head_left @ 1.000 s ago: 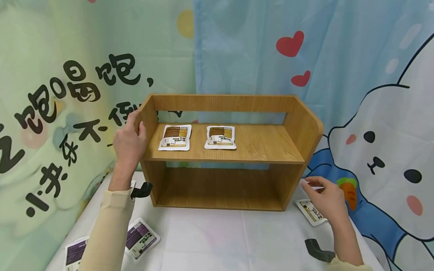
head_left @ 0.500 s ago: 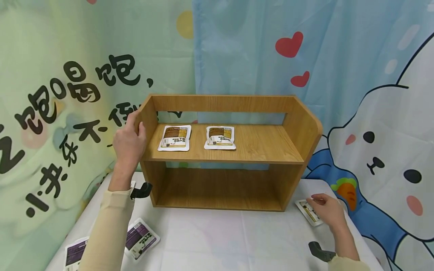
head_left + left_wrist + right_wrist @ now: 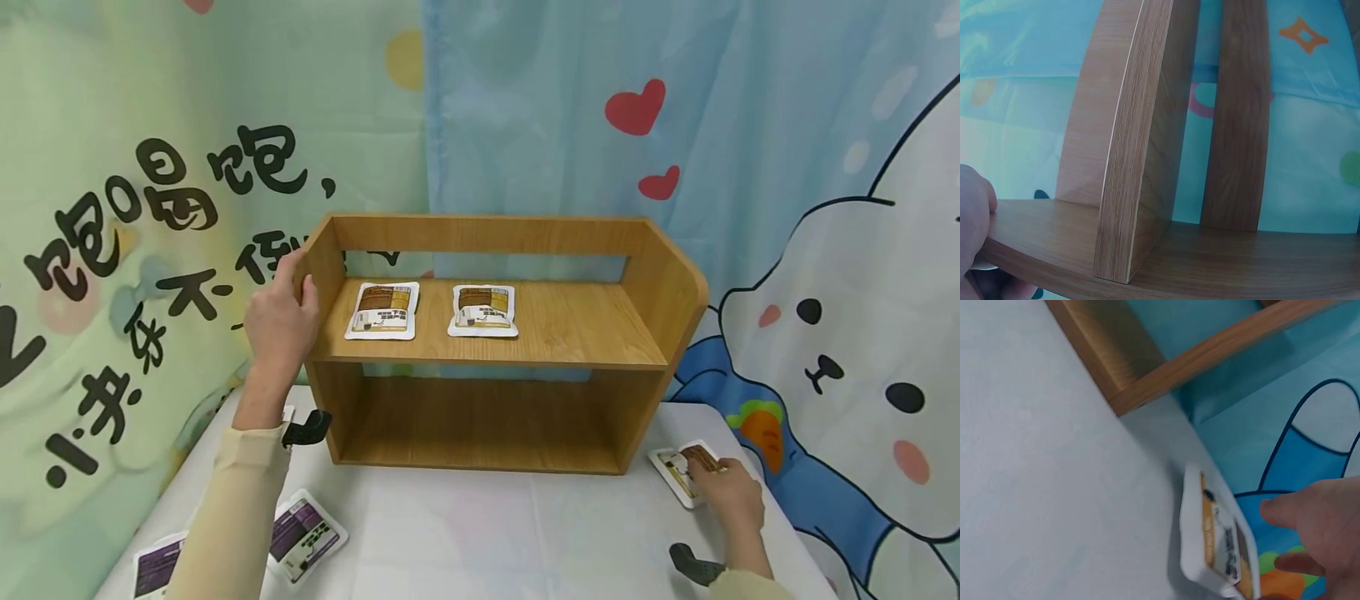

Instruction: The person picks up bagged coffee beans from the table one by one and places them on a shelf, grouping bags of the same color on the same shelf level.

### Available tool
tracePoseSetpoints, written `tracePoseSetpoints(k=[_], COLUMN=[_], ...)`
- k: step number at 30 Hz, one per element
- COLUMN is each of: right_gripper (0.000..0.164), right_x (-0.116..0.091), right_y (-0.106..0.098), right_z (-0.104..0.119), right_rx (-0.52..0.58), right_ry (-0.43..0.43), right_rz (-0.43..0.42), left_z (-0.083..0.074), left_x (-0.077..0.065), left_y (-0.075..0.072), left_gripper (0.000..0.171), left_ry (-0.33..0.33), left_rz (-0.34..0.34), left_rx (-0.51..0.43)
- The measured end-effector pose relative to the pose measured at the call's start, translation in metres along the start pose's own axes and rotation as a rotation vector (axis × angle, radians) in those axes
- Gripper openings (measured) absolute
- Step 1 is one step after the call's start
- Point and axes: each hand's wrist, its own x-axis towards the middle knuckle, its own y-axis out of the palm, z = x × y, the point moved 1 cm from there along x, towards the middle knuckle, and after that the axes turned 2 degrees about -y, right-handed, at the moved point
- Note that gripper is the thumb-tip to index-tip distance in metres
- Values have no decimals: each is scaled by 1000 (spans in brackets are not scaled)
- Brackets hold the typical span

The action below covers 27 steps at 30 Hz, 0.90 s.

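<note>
My left hand (image 3: 281, 321) grips the upper left side panel of a two-tier wooden shelf (image 3: 480, 364); in the left wrist view, part of that hand (image 3: 972, 219) shows at the panel's edge. On the table right of the shelf, my right hand (image 3: 729, 493) pinches a flat white-edged pouch (image 3: 672, 473) with a brown and yellow label. The right wrist view has this pouch (image 3: 1216, 537) tilted and bent near the fingers, where the contact is partly out of frame. Two similar brown-labelled pouches, a left one (image 3: 383, 312) and a right one (image 3: 483, 312), lie on the upper tier.
Two purple-labelled pouches lie on the white table (image 3: 465, 533) at front left: one in full (image 3: 306, 537), the other (image 3: 159, 568) partly behind the left sleeve. Printed curtains (image 3: 525, 108) hang behind the shelf and along both sides.
My right hand has come down onto the brown-labelled pouch beside the shelf and taken hold of it; the pouch has bent and its brown part now shows. My left hand keeps its grip.
</note>
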Motion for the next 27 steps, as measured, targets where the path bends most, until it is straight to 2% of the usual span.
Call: tracePoseSetpoints(k=[3, 10, 14, 17, 21, 27], right_gripper=[72, 83, 89, 90, 88, 81], right_x=[0, 13, 18, 21, 23, 20], right_y=[7, 15, 20, 27, 35, 37], right_z=[-2, -8, -13, -16, -13, -10], right_rx=[7, 13, 7, 63, 197, 318], right_ry=[48, 116, 134, 141, 124, 97], right_rz=[28, -3, -33, -95, -175, -237], left_z=[1, 0, -1, -1, -1, -3], left_x=[0, 0, 0, -1, -1, -1], left_y=[-2, -1, 1, 2, 0, -2], left_gripper=[34, 35, 35, 35, 35, 35], left_ry=[-3, -4, -4, -2, -8, -6], left_rz=[-4, 25, 20, 18, 11, 17], left_rx=[0, -6, -3, -4, -4, -6])
